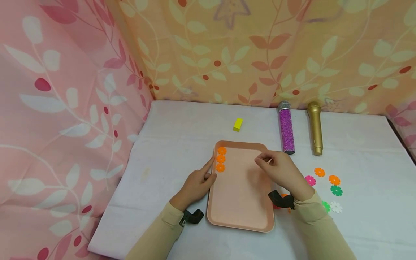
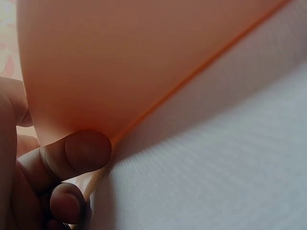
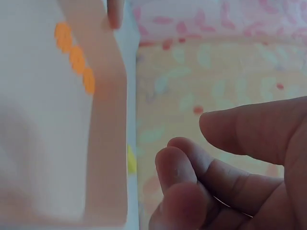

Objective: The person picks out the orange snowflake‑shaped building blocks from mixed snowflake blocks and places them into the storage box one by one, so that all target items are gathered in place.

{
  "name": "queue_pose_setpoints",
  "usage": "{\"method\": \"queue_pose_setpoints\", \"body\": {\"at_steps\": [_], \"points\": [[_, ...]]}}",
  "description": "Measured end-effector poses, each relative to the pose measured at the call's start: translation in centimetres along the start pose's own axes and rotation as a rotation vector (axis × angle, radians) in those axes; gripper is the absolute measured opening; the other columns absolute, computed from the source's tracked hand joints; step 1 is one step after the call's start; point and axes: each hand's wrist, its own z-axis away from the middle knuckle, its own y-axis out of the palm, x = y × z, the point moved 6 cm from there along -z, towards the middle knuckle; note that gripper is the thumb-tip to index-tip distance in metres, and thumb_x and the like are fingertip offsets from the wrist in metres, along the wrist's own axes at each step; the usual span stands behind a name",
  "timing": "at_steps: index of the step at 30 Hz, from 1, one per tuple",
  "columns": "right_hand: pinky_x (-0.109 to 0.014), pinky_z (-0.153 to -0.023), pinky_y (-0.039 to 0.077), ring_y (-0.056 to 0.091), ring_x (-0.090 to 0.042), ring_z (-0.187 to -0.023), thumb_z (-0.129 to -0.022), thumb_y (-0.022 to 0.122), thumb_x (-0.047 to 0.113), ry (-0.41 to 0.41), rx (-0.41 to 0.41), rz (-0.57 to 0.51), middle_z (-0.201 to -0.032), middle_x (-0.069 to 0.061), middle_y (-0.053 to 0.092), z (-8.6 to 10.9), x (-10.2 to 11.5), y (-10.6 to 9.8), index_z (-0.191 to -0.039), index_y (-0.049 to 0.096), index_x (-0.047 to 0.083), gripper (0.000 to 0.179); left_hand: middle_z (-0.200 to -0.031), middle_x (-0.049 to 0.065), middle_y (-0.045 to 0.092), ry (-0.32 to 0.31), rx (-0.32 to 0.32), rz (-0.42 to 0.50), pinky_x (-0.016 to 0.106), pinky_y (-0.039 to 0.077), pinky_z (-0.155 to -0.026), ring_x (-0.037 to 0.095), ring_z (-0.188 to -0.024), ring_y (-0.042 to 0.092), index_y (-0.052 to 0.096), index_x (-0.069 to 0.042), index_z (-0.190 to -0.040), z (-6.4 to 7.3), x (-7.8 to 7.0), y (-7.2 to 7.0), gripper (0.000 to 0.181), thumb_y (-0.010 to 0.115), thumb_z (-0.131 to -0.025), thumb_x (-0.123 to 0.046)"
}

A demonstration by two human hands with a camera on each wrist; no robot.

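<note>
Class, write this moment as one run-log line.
left hand: touching tray, left side | right hand: empty, above right side | three orange pieces: column inside tray, left

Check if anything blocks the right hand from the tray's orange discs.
Nothing visible does: in the head view, only bare tray lies between the right hand and the three orange discs.

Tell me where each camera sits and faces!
On the head, facing forward and down: pink rectangular tray; left hand, right hand, beige sleeves.
On the left wrist, facing the tray's edge; left fingers show.
On the right wrist, facing across the tray; right fingers show.
Head and right-wrist views share three orange flower-shaped discs.
</note>
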Motion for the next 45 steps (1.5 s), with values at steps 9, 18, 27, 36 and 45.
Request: {"method": "queue_pose_setpoints", "body": {"at_steps": [9, 18, 27, 36, 45], "points": [[-0.032, -0.061, 0.05, 0.058, -0.022, -0.08, -0.105, 0.063, 0.025, 0.109, -0.046, 0.087, -0.1, -0.013, 0.075, 2.1, -5.1, -2.9, -0.113, 0.076, 0.0, 0.029, -0.053, -0.014, 0.034, 0.009, 0.002, -0.013, 0.023, 0.018, -0.048, -0.001, -0.045, 0.021, 0.034, -0.019, -0.166, 0.0, -0.2, 0.0, 0.062, 0.054, -0.109, -0.026], [-0.033, -0.06, 0.048, 0.061, -0.024, -0.078, -0.101, 0.066, 0.024, 0.199, -0.065, 0.18, -0.098, -0.016, 0.073, 4.0, -10.0, -4.5, -0.113, 0.073, -0.005, 0.032, -0.054, -0.014, 0.033, -0.001, 0.018, -0.024, 0.022, 0.019, -0.049, 0.0, -0.046, 0.021, 0.035, -0.018, -0.166, -0.1, -0.3, -0.1, 0.061, 0.053, -0.109, -0.027], [-0.044, -0.075, 0.055, 0.059, -0.04, -0.099, -0.094, 0.077, 0.028, 0.268, 0.057, 0.221, -0.114, -0.029, 0.066, 4.8, -12.6, -4.5, -0.125, 0.068, -0.01, 0.049, -0.054, -0.015, 0.033, -0.002, 0.03, -0.022, 0.022, 0.018, -0.049, 0.0, -0.046, 0.021, 0.034, -0.017, -0.166, -0.1, -0.5, -0.1, 0.061, 0.052, -0.109, -0.027], [-0.055, -0.081, 0.057, 0.061, -0.043, -0.101, -0.091, 0.08, 0.022, 0.293, 0.093, 0.226, -0.113, -0.03, 0.068, 5.1, -13.2, -3.6, -0.12, 0.068, -0.009, 0.044, -0.054, -0.013, 0.035, -0.025, 0.045, -0.036, 0.022, 0.02, -0.048, 0.001, -0.044, 0.023, 0.032, -0.019, -0.167, -0.2, -0.2, 0.1, 0.062, 0.053, -0.109, -0.027], [-0.036, -0.068, 0.051, 0.06, -0.029, -0.085, -0.094, 0.074, 0.012, 0.278, 0.035, 0.224, -0.095, -0.016, 0.069, 5.3, -12.6, -4.0, -0.107, 0.068, -0.005, 0.023, -0.054, -0.013, 0.035, -0.032, 0.032, -0.019, 0.023, 0.02, -0.049, 0.0, -0.045, 0.022, 0.033, -0.022, -0.167, -0.1, -0.2, 0.0, 0.063, 0.054, -0.108, -0.028]]}}
